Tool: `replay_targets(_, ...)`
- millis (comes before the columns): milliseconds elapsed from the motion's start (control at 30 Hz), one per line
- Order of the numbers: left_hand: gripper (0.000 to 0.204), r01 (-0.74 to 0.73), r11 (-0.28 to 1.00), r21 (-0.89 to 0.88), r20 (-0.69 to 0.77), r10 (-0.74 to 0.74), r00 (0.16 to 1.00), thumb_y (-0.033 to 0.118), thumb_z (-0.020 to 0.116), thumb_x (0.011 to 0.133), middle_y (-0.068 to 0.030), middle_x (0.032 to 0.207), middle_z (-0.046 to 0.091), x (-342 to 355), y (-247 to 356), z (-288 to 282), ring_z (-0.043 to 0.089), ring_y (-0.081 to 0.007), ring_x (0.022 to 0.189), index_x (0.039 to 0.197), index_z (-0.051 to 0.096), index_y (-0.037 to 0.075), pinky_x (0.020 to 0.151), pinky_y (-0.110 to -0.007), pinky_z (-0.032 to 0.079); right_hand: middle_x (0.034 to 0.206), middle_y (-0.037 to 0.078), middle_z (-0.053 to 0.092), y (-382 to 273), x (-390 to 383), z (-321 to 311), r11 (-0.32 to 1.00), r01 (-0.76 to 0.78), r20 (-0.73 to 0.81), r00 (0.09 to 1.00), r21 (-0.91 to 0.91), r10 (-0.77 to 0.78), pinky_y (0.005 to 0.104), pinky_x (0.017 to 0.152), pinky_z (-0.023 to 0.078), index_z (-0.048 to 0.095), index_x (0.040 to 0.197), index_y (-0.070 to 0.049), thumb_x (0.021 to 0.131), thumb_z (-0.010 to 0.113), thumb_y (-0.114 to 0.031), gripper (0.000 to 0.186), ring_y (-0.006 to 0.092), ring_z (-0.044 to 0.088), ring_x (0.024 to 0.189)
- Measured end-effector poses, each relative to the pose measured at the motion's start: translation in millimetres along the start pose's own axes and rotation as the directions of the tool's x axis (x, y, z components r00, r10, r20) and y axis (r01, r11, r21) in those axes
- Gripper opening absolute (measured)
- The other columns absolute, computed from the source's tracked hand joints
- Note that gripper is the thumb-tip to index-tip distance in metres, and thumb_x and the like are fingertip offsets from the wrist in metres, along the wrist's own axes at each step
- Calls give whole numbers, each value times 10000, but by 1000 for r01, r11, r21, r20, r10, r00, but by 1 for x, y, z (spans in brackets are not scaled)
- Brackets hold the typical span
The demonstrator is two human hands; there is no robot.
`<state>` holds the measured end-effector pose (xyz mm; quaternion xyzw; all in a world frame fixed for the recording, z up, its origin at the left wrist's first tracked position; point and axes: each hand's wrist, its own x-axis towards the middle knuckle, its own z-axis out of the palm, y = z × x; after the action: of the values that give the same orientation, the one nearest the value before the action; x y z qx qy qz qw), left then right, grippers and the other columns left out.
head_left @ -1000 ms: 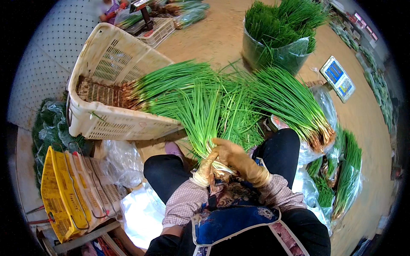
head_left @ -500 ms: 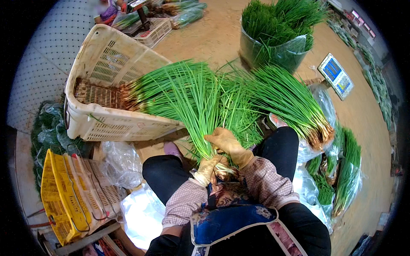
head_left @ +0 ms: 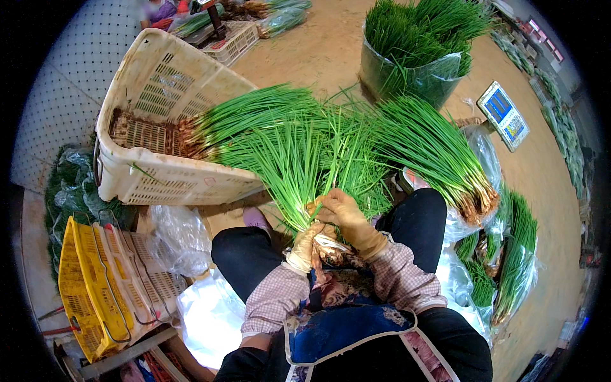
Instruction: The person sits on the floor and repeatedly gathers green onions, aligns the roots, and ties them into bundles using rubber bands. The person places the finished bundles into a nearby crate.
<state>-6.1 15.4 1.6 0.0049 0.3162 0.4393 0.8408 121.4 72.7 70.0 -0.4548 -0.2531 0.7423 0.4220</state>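
In my lap a bunch of green onion-like stalks [head_left: 289, 172] fans upward, its pale stems and brown roots toward me. My gloved left hand [head_left: 305, 248] is closed round the stem bases. My gloved right hand [head_left: 338, 215] sits higher on the right, fingers curled on the stems at the middle of the bunch. More stalks [head_left: 251, 111] spill from a tipped white plastic crate [head_left: 165, 181] ahead on the left. A neat pile of stalks with brown roots [head_left: 433, 153] lies to the right on clear plastic bags.
Far right stands a scale display [head_left: 503, 114]; behind, a big bag of greens [head_left: 410, 79]. Yellow and white crates [head_left: 86, 286] are stacked at lower left. Bagged bunches [head_left: 512, 261] lie at lower right. A co-worker's arm [head_left: 159, 13] shows at top left beside another crate [head_left: 234, 44].
My right hand moved down and right along the bunch, then slightly up toward its middle, while my left hand stayed at the stem bases. The bunch's tops spread a little wider.
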Motion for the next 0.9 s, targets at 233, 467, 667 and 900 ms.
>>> replay_targets(233,200,55,997,-50,155,-47,987,154,531,895,-79,766,565,1,3,-3,573,-206,633,1045,509,24,516,-371,530,815,91,627,22,37,-46,928,361,17,931,93,-364,357,700,501,546,911,-33,844,599,-182,171,219,591,738)
replay_targets(467,347,13,998,-64,218,2,976,188,539,905,-82,752,544,-3,-3,1,544,-210,618,1196,468,14,520,-361,513,853,73,637,-63,15,-35,988,88,-47,994,-125,-95,252,649,487,568,930,-28,862,586,-279,261,121,574,678)
replay_targets(667,199,-80,987,137,-30,84,996,30,576,842,-120,718,593,1,-10,-1,573,-197,507,1021,493,5,385,-303,476,775,121,660,-25,15,3,683,8,63,996,-731,57,316,601,493,648,895,20,814,576,-295,333,204,624,661)
replay_targets(900,92,-142,916,375,-159,215,964,59,551,870,-110,665,574,-2,-10,9,547,-200,453,881,534,-31,360,-310,455,750,145,654,-7,28,1,626,-53,-15,998,-778,66,349,629,491,641,875,41,781,600,-313,369,249,624,659)
